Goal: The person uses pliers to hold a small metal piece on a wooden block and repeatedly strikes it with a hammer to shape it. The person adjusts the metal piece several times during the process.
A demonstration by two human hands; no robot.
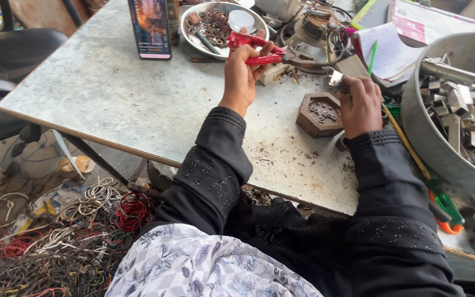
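The red pliers (pixel 255 48) were squeezed shut in the left hand (pixel 241 74) at twelve o'clock, biting a small metal piece (pixel 341 78) pinched by the right hand (pixel 360 104); it looked hard, light and sharp-edged, best held by its flat sides.

- There is one view only, from a camera worn on the person's head.
- It looks down and forward, over the person's black sleeves, onto the grey table (pixel 127 93).
- The view is near: the left hand (pixel 243 74) and the right hand (pixel 361 107) are in the upper middle.
- At the left it reaches past the table edge to the floor with wires (pixel 56 242); at the right a big metal tub (pixel 430 137) is cut by the frame.
- No second view shares the scene.
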